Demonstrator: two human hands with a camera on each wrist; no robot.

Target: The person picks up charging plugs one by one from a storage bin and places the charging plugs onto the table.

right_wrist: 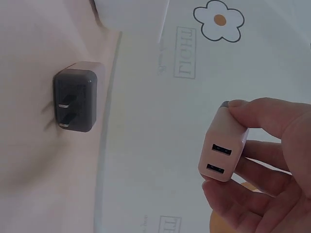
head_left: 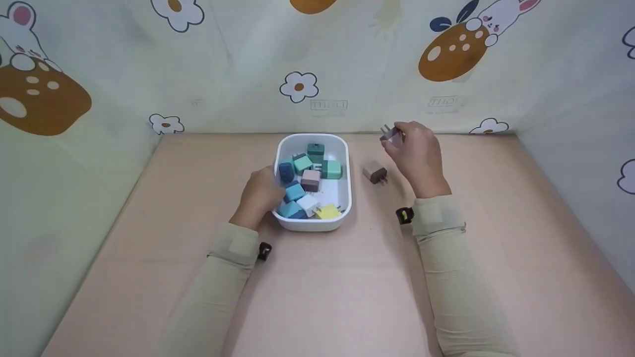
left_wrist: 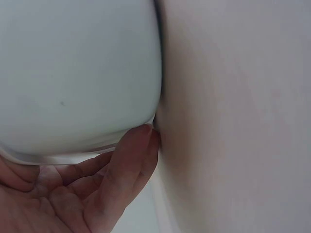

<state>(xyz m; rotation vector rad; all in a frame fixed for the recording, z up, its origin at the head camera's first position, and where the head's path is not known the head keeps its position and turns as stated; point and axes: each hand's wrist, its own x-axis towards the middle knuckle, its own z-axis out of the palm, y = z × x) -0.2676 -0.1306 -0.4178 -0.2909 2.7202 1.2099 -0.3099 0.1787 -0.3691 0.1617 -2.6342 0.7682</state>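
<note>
My right hand (head_left: pixel 417 157) pinches a pink USB wall charger (right_wrist: pixel 224 145) between thumb and fingers, above the table's back edge. Two USB ports face the right wrist camera, and in the head view its prongs point up and left. A second pink charger with a dark grey prong end (head_left: pixel 374 172) lies on the table below that hand. At the left side of a white plastic bin (head_left: pixel 312 225), my left hand (head_left: pixel 260 193) grips the wall. In the left wrist view, fingers (left_wrist: pixel 126 170) press along the bin's outer side, near its base.
Inside the bin lie several wall chargers: green (head_left: pixel 331 169), blue (head_left: pixel 294 191), dark blue (head_left: pixel 286 172), pink (head_left: pixel 311 180), white (head_left: pixel 308 204) and yellow (head_left: pixel 328 212). The bin stands on a pink tabletop (head_left: pixel 322 287). A printed cloth wall (head_left: pixel 238 74) rises directly behind the table.
</note>
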